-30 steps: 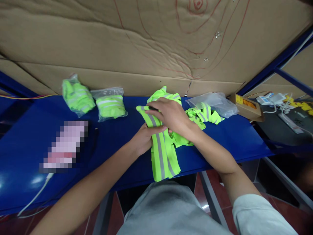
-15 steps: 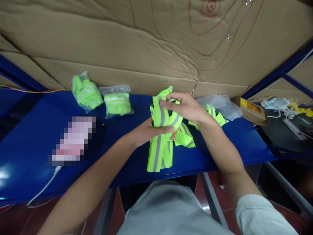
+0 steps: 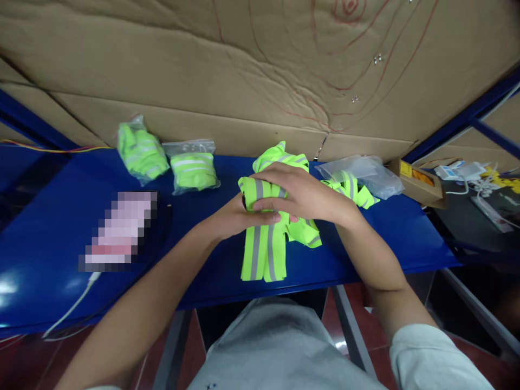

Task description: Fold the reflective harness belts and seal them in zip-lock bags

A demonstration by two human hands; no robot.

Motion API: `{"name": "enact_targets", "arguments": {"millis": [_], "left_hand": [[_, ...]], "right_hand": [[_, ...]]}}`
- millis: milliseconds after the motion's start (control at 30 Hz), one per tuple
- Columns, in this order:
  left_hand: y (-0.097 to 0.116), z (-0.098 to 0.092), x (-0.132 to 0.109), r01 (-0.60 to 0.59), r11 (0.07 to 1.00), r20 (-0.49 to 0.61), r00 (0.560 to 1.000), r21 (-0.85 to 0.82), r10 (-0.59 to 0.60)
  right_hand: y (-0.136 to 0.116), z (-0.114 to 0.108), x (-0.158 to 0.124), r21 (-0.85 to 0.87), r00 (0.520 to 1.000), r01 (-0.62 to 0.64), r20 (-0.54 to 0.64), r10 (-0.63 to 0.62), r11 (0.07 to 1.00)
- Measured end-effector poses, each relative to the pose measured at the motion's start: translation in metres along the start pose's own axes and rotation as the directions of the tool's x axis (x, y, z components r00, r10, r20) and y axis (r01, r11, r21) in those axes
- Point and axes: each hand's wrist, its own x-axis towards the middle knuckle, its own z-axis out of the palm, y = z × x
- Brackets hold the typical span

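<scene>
The left hand (image 3: pixel 233 218) pinches a neon yellow-green band (image 3: pixel 254 249) with a grey stripe, its thumb laid across the near face and its other fingers mostly hidden behind. The right hand (image 3: pixel 303 194) curves over the top of the same band, touching it; whether its fingers press together on the fabric, I cannot tell. Above the left thumb the band is folded over; below the grip, two flat lengths hang side by side toward the near edge of the blue table (image 3: pixel 219 271).

Just beyond the grip sits more neon fabric (image 3: pixel 280 156), partly hidden by the right hand. To the right of the grip lie loose striped strips (image 3: pixel 351 187), a clear plastic bag (image 3: pixel 379 179) and, farther out, an open cardboard box (image 3: pixel 424 189). To the left, beyond the left hand, are a flat bagged bundle (image 3: pixel 194 172) and a bulkier bagged bundle (image 3: pixel 142 151). Nearer the person on that side, a pixelated object (image 3: pixel 117 230) joins a white cable (image 3: pixel 73 309).
</scene>
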Motion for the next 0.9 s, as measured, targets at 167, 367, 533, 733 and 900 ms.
{"name": "enact_targets", "arguments": {"millis": [167, 367, 533, 733, 900], "left_hand": [[0.016, 0.011, 0.0, 0.0, 0.994, 0.25, 0.968, -0.109, 0.027], [0.053, 0.029, 0.005, -0.047, 0.997, 0.361, 0.932, 0.068, 0.019], [0.048, 0.026, 0.006, -0.085, 0.985, 0.295, 0.955, 0.15, 0.038], [0.019, 0.007, 0.008, -0.004, 0.974, 0.138, 0.99, 0.229, -0.028], [0.005, -0.001, 0.014, -0.092, 0.965, 0.126, 0.99, 0.244, 0.063]], "right_hand": [[-0.011, -0.018, -0.007, 0.112, 0.968, -0.017, -0.246, 0.044, 0.994], [-0.026, -0.042, -0.023, 0.464, 0.889, -0.024, -0.396, 0.231, 0.885], [-0.004, -0.033, -0.017, 0.557, 0.898, -0.086, -0.316, 0.306, 0.826], [0.022, -0.009, 0.001, 0.184, 0.96, -0.193, -0.166, 0.224, 0.964], [0.012, -0.008, -0.002, 0.158, 0.976, -0.219, 0.023, 0.218, 0.963]]}}
